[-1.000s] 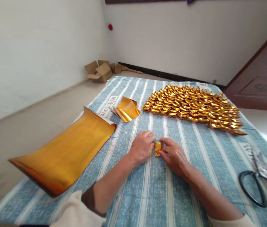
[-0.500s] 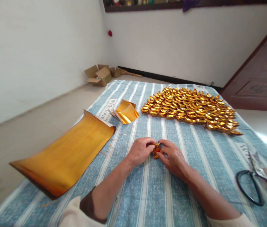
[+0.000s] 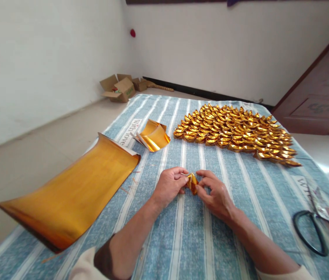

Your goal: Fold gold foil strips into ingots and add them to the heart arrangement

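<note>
A small folded piece of gold foil paper [image 3: 192, 184] is held between my two hands over the striped cloth. My left hand [image 3: 171, 182] pinches its left side between thumb and fingers. On the right side, the thumb and fingertips of my right hand [image 3: 214, 193] close on the same piece. Farther off, many folded gold paper ingots [image 3: 234, 130] stand in tight rows. A small stack of cut gold foil sheets [image 3: 154, 137] curls up to the left of them. Large gold foil sheets [image 3: 73, 190] lie to the left of my left arm.
Black-handled scissors [image 3: 312, 229] lie at the right edge of the table. Blue and white striped cloth [image 3: 158, 252] covers the tabletop. An open cardboard box [image 3: 120, 88] sits on the floor by the wall, with a dark red wooden door [image 3: 318, 89] at right.
The folded piece between my hands now stands up in a peaked shape, where it looked flatter before. My fingers have shifted slightly on it, and the view has tilted a little downward.
</note>
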The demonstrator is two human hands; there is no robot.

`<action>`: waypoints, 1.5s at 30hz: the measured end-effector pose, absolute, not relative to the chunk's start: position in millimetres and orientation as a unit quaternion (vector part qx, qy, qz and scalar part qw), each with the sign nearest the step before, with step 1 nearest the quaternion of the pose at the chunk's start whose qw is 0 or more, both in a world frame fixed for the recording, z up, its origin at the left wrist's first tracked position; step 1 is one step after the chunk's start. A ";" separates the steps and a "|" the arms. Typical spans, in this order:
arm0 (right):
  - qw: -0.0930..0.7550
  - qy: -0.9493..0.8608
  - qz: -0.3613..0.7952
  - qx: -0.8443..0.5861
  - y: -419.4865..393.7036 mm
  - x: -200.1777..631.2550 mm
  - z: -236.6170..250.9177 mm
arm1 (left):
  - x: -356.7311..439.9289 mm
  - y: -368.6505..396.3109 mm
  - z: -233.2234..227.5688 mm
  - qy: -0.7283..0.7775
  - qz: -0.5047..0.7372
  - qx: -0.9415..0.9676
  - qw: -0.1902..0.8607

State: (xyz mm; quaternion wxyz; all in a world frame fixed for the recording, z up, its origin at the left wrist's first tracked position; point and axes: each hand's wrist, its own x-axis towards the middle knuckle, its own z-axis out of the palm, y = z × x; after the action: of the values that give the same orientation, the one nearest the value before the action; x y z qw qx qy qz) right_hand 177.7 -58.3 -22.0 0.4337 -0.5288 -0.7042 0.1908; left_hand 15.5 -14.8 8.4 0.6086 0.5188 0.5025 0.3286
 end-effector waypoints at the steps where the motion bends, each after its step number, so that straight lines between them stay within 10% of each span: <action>1: 0.440 -0.699 0.191 -0.530 -58.3 177.5 -21.6 | 15.7 -15.1 8.6 0.502 0.334 0.511 0.613; 45: 0.479 -0.665 0.159 -0.550 -57.0 175.3 -21.4 | 20.2 -22.8 16.4 0.493 0.349 0.456 0.654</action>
State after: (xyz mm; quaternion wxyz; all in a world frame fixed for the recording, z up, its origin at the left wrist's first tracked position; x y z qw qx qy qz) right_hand 175.3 -57.0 -21.4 0.4787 -0.5501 -0.6655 0.1594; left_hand 20.2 -22.8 16.4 0.6540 0.4556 0.4928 0.3489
